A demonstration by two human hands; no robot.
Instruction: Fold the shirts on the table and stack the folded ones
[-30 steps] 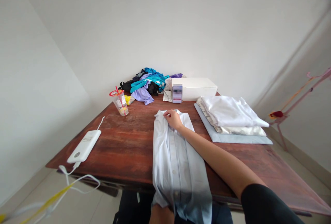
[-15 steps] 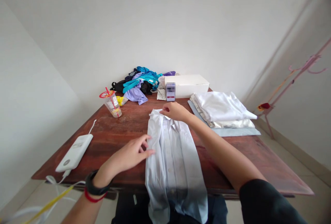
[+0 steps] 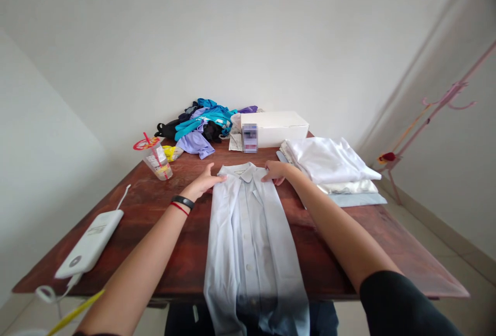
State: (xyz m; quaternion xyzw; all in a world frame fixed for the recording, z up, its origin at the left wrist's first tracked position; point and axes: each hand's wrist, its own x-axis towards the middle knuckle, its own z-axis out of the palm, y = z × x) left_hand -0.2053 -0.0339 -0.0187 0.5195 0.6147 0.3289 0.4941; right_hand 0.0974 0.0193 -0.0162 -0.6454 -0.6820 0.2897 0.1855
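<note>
A light grey button-up shirt [image 3: 248, 232] lies lengthwise before me, folded narrow with its buttons facing up. Its collar [image 3: 245, 171] is at the far end, and the lower part hangs over the table's near edge onto my lap. At the left shoulder of the shirt, my left hand [image 3: 202, 181] has its visible fingers spread, one resting on the cloth edge. My right hand [image 3: 276, 170] is closed on the opposite shoulder, thumb on the fabric and fingers curled beside it.
On the brown wooden table [image 3: 186, 253] are a white power bank [image 3: 91, 243], a plastic cup [image 3: 157, 160] with a straw, a clothes pile [image 3: 205, 121], a white box [image 3: 279, 125], a phone [image 3: 250, 138] and folded white clothes [image 3: 329, 160]. A pink rack [image 3: 426, 116] stands right.
My left hand has moved up and away from the shirt's side to its left shoulder. My right hand has shifted from the collar to the right shoulder. The collar now lies flatter and more visible.
</note>
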